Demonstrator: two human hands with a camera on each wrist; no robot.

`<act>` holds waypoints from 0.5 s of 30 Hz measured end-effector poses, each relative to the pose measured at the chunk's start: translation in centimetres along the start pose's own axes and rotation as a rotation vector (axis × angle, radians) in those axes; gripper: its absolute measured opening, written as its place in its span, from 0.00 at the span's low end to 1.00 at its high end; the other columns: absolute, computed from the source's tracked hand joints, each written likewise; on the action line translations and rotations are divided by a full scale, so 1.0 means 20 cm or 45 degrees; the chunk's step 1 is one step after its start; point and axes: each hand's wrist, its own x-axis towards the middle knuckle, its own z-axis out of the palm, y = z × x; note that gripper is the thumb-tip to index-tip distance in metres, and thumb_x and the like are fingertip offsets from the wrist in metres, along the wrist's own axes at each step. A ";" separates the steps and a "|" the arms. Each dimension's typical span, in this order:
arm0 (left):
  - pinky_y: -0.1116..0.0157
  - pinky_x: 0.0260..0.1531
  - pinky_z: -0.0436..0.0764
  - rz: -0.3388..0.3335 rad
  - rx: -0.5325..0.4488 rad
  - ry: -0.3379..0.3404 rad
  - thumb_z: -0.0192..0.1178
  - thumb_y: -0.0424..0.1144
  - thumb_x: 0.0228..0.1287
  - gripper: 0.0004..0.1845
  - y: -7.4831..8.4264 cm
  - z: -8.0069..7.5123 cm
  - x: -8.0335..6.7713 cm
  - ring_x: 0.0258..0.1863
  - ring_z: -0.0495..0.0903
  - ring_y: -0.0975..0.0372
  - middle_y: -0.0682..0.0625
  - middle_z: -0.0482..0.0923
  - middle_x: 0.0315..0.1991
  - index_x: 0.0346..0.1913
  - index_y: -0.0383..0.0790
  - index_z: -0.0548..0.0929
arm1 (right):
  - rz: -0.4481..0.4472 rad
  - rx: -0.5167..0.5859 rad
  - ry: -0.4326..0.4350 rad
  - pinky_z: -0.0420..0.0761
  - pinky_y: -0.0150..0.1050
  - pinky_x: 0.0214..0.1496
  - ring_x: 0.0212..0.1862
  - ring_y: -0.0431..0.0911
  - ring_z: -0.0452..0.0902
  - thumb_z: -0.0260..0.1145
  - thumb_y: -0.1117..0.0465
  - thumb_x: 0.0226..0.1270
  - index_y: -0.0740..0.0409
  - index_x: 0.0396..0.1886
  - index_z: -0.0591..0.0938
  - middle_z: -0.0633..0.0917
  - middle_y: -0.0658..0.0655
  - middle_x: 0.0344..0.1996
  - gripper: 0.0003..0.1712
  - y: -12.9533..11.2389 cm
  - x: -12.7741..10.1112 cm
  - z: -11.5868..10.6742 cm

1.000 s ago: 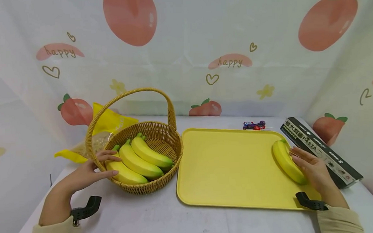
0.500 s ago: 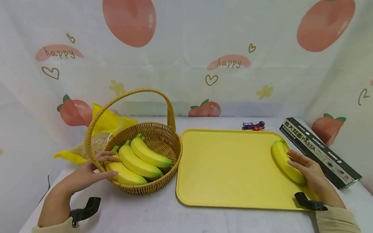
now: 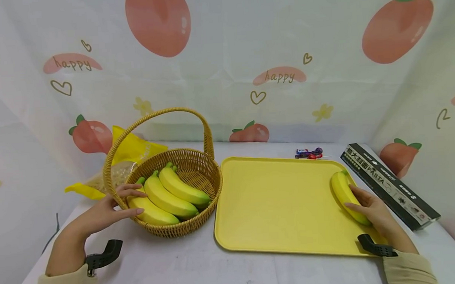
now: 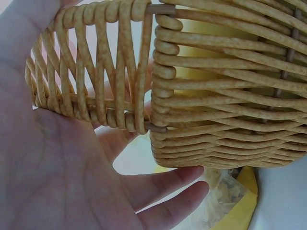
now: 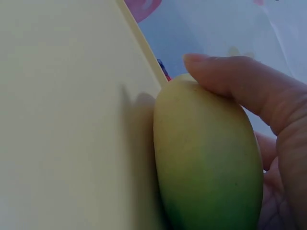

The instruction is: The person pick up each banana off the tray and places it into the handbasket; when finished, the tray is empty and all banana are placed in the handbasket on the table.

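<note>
On the left, a wicker basket with a tall arched handle holds three yellow bananas with green tips. My left hand grips the basket where the handle meets the rim; the left wrist view has its fingers passing behind the woven handle. A single banana lies along the right side of a yellow tray. My right hand holds that banana, thumb on top and fingers along its far right side. The right wrist view shows the thumb pressing the banana, with other fingers partly hidden behind it.
A black pasta box lies slanted right of the tray. Wrapped candies sit behind the tray. A yellow and clear bag stands behind the basket. A printed cloth hangs at the back.
My right hand has moved slightly left and its thumb has come across the banana, which it now grips on the tray. The left hand and basket have stayed put.
</note>
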 end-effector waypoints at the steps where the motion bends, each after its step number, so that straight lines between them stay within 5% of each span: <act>1: 0.39 0.49 0.68 0.009 -0.001 0.000 0.61 0.45 0.61 0.20 0.00 0.00 0.00 0.64 0.56 0.39 0.39 0.59 0.66 0.55 0.45 0.76 | -0.002 -0.021 -0.003 0.65 0.11 0.46 0.46 0.09 0.56 0.60 0.53 0.66 0.67 0.71 0.50 0.55 0.65 0.71 0.44 0.00 0.00 0.00; 5: 0.41 0.47 0.69 0.035 0.000 -0.003 0.61 0.43 0.61 0.20 0.00 -0.01 0.00 0.63 0.57 0.38 0.38 0.58 0.66 0.55 0.43 0.76 | -0.020 -0.083 -0.012 0.63 0.10 0.45 0.46 0.09 0.54 0.60 0.53 0.66 0.68 0.71 0.49 0.52 0.75 0.68 0.44 -0.02 0.00 0.00; 15: 0.42 0.48 0.69 0.035 0.009 0.003 0.61 0.44 0.61 0.19 -0.01 0.00 0.00 0.63 0.57 0.40 0.39 0.59 0.65 0.55 0.45 0.77 | -0.054 -0.172 -0.033 0.63 0.10 0.43 0.47 0.09 0.53 0.60 0.54 0.66 0.68 0.71 0.50 0.55 0.76 0.67 0.43 -0.06 0.00 0.00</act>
